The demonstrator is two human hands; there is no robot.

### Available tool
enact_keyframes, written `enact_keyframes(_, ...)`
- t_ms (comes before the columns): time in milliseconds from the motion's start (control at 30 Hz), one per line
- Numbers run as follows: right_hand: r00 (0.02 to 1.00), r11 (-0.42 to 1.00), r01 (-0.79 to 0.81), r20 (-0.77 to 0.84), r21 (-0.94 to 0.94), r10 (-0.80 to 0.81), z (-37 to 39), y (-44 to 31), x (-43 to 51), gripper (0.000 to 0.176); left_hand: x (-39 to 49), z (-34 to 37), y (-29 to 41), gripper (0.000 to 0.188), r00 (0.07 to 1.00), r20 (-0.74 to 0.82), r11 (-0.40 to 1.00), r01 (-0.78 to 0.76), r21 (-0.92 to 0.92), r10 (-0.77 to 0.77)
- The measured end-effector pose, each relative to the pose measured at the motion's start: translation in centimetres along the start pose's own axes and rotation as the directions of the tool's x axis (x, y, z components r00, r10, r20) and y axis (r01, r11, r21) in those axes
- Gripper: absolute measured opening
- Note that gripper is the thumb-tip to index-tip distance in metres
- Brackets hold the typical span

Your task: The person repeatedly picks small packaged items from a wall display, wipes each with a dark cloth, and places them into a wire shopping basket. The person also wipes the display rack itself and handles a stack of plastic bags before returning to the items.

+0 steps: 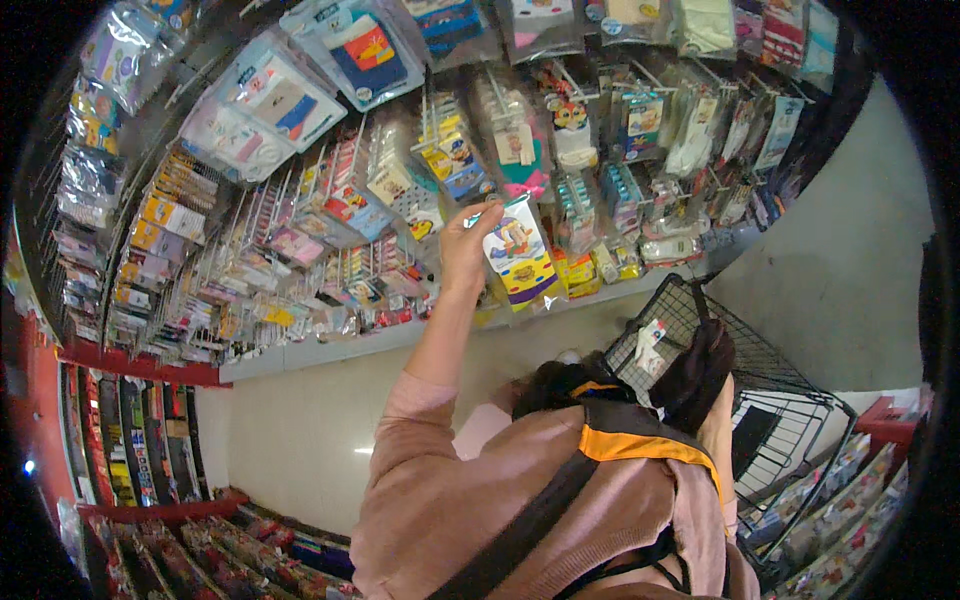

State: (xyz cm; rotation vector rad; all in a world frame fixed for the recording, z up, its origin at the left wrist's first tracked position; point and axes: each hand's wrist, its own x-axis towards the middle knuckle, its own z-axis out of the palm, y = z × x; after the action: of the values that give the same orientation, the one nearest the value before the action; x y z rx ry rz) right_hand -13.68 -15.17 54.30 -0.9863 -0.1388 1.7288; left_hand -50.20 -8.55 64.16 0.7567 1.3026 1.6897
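My left hand [463, 251] pinches the top of a clear plastic packet of children's socks [517, 255] and holds it in front of the hanging racks. The packet shows a cartoon figure on white above a yellow band and a purple stripe. My right forearm [718, 427] reaches down beside a black wire shopping cart [772, 345]. Dark cloth [694, 375] covers the end of that arm, so the right hand is hidden. In the cart's basket lies a white packaged item [651, 349].
Rows of packaged socks [450, 157] hang on metal pegs across the wall rack. Its pale base ledge [300, 360] borders the tiled floor [300, 427]. More stocked shelves [135, 435] stand at the left. An orange-edged black strap [637, 442] crosses my body.
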Motion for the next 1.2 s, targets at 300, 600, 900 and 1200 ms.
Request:
enact_keyframes(300, 0.999, 0.997, -0.003, -0.046, 0.076, 0.006, 0.4, -1.3, -0.6, 0.028, 5.0, 3.0, 5.1, 0.025, 0.976, 0.123, 0.983, -0.181, 0.006, 0.179)
enact_keyframes(600, 0.999, 0.995, -0.037, -0.004, 0.092, 0.038, 0.6, -0.8, -0.6, 0.032, 10.5, 7.4, 12.4, 0.026, 0.907, 0.155, 0.919, -0.395, -0.012, 0.392)
enact_keyframes(900, 0.999, 0.999, -0.01, -0.041, 0.048, 0.012, -1.6, 0.3, 0.4, 0.031, 12.4, 8.3, 12.2, 0.024, 0.939, 0.256, 0.973, -0.228, -0.041, 0.231)
enact_keyframes(1200, 0.998, 0.999, -0.022, -0.057, 0.04, 0.024, -1.1, 0.2, 0.1, 0.032, 13.0, 6.1, 12.6, 0.026, 0.938, 0.22, 0.963, -0.265, -0.042, 0.268)
